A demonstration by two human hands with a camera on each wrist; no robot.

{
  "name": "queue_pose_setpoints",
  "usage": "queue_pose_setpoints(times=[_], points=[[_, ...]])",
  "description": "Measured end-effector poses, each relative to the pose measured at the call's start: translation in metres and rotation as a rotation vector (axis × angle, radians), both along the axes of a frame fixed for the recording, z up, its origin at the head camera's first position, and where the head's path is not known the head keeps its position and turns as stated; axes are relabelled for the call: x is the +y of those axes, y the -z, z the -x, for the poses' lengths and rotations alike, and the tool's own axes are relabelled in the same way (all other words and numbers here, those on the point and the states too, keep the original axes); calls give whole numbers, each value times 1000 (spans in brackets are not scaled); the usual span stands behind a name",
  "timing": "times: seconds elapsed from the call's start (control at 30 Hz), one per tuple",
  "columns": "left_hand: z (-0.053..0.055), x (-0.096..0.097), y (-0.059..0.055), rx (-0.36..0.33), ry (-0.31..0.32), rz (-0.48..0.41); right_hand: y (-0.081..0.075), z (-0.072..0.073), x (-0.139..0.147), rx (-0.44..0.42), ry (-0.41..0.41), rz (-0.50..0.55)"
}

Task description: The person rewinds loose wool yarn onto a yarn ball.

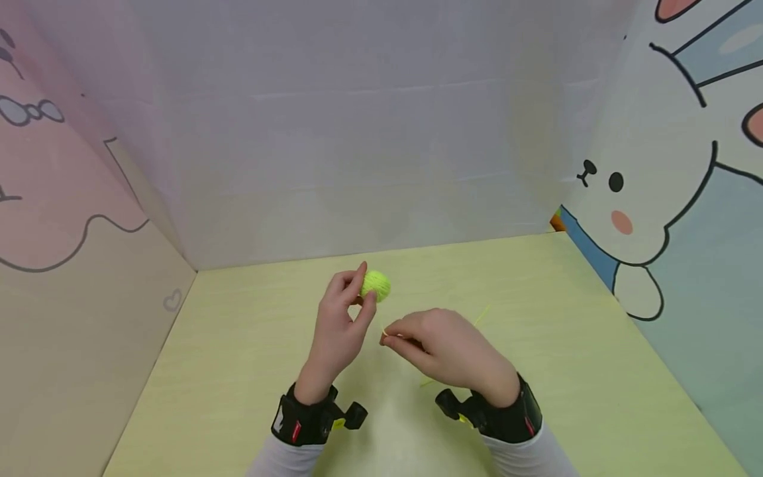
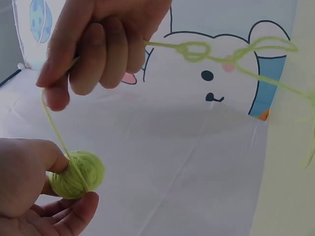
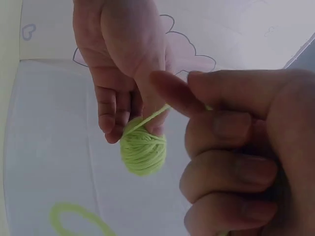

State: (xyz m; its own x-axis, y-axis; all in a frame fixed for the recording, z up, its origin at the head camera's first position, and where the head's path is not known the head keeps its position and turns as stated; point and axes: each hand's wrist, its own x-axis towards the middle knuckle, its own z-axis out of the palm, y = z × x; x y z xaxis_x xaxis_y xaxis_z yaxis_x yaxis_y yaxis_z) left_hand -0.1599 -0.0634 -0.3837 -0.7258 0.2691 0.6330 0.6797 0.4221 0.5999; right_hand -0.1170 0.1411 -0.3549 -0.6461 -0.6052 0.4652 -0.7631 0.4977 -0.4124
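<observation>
A small ball of bright yellow-green yarn (image 1: pixel 376 285) is pinched between the thumb and fingers of my left hand (image 1: pixel 342 321), above the table. My right hand (image 1: pixel 447 344) sits lower and to the right, its thumb and index finger pinching the strand. In the left wrist view the yarn strand (image 2: pixel 55 129) runs taut from the ball (image 2: pixel 86 174) up to the right hand (image 2: pixel 106 49). Beyond that hand the loose tail (image 2: pixel 197 51) carries loops. The right wrist view shows the ball (image 3: pixel 143 152) under the left thumb, the other right fingers curled in.
Pale yellow-green table (image 1: pixel 250 371) lies below both hands. Loose yarn (image 1: pixel 481 316) trails beyond the right hand. A white sheet (image 1: pixel 369 146) closes off the back, with cartoon-printed panels at left and right (image 1: pixel 667 218). Each wrist wears a black camera strap (image 1: pixel 304 421).
</observation>
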Motion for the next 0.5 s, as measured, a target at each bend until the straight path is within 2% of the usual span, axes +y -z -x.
queue_pose_setpoints(times=[0.1, 0.2, 0.3, 0.5], points=[[-1, 1, 0, 36, 51, 58, -2, 0, 2, 61, 21, 102], [-3, 3, -1, 62, 128, 99, -1, 2, 5, 124, 82, 192], [-6, 6, -2, 74, 217, 123, 0, 4, 8, 171, 145, 238], [-11, 11, -3, 60, 381, 93, 0, 9, 12, 211, 242, 297]])
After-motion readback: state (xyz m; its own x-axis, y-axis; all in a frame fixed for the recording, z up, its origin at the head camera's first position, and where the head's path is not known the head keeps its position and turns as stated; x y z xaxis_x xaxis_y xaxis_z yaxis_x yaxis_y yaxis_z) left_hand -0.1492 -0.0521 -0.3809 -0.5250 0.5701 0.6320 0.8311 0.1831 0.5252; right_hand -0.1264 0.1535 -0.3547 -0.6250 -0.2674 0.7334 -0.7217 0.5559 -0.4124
